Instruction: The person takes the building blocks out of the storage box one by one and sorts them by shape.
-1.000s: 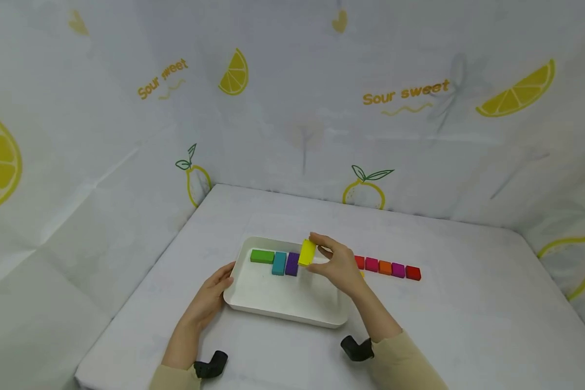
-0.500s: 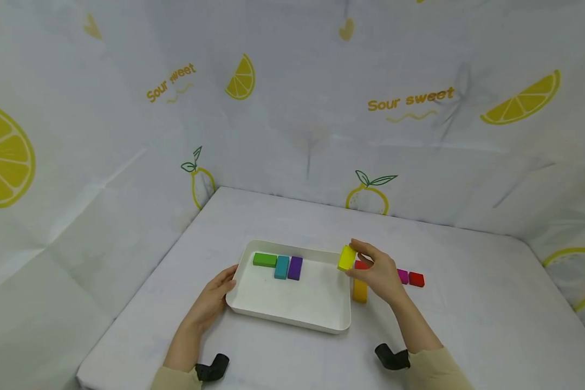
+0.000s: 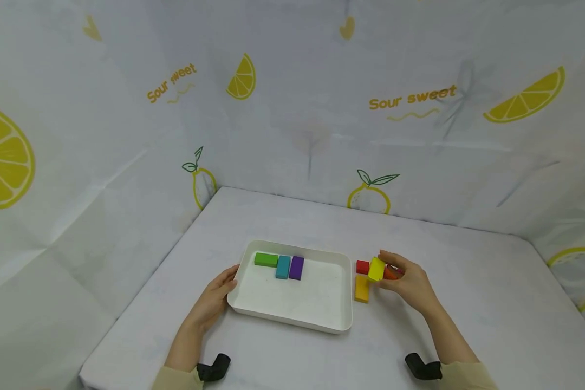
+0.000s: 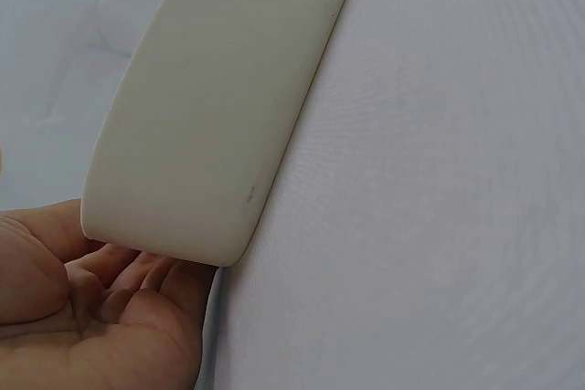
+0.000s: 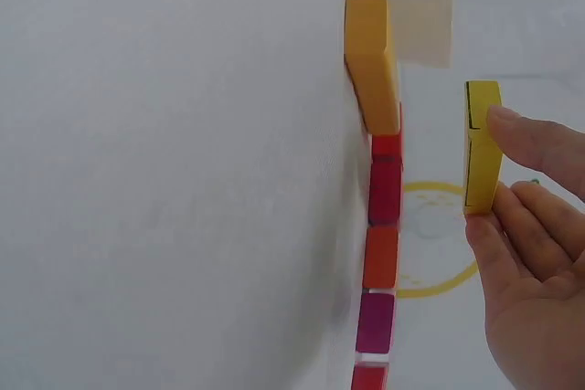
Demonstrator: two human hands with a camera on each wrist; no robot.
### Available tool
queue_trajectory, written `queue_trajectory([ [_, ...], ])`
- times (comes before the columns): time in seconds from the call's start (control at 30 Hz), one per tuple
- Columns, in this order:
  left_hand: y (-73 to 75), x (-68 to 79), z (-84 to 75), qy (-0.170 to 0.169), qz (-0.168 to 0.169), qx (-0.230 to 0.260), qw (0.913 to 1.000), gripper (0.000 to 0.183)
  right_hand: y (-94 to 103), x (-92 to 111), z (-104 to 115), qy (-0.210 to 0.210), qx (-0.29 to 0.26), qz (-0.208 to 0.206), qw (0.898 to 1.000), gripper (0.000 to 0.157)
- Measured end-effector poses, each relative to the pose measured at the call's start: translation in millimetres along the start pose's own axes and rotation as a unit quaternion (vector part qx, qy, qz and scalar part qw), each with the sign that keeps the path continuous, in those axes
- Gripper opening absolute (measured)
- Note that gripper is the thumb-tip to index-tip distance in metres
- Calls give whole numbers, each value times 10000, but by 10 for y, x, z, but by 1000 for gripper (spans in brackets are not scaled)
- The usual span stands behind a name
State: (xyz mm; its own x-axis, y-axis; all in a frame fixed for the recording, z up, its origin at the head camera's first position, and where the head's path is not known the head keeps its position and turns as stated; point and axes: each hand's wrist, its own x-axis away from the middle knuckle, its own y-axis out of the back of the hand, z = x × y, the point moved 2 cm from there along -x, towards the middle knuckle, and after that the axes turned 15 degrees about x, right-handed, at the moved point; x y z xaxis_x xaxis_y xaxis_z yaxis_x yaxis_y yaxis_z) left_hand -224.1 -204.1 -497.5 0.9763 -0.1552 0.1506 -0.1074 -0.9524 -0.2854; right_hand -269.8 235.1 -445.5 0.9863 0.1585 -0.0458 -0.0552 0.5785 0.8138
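My left hand (image 3: 213, 299) grips the left side of a white tray (image 3: 312, 306), thumb at the rim; the left wrist view shows the tray's outer wall (image 4: 201, 125) against the fingers. Inside the tray, along its far side, lie a green block (image 3: 266, 260), a teal block (image 3: 283, 267) and a purple block (image 3: 296, 268). Right of the tray, my right hand (image 3: 411, 284) pinches a yellow block (image 3: 376, 269) between thumb and fingers, held up off the table. Just beside the tray's right wall lies an amber-yellow block (image 3: 362, 288).
A row of blocks extends rightward on the table, partly behind my right hand: a red block (image 3: 362, 266), then in the right wrist view a crimson block (image 5: 385, 191), an orange block (image 5: 380, 256), a magenta block (image 5: 375, 322) and another red block (image 5: 369, 377).
My right hand has carried the yellow block from over the tray to its right, beyond the rim. The amber-yellow block has come into view. My left hand stays on the tray.
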Motion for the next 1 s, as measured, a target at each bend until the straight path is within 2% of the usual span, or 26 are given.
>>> queue_trajectory([
  [0.27, 0, -8, 8, 25, -12, 37, 10000, 51, -28, 75, -168, -88, 203, 414, 9989, 70],
  [0.53, -6, -15, 3, 49, 21, 66, 10000, 52, -66, 103, -182, 196, -121, 677, 9974, 67],
  [1.0, -2, -14, 5, 52, -35, 62, 10000, 52, -147, 90, -159, 50, 400, 916, 9950, 69],
])
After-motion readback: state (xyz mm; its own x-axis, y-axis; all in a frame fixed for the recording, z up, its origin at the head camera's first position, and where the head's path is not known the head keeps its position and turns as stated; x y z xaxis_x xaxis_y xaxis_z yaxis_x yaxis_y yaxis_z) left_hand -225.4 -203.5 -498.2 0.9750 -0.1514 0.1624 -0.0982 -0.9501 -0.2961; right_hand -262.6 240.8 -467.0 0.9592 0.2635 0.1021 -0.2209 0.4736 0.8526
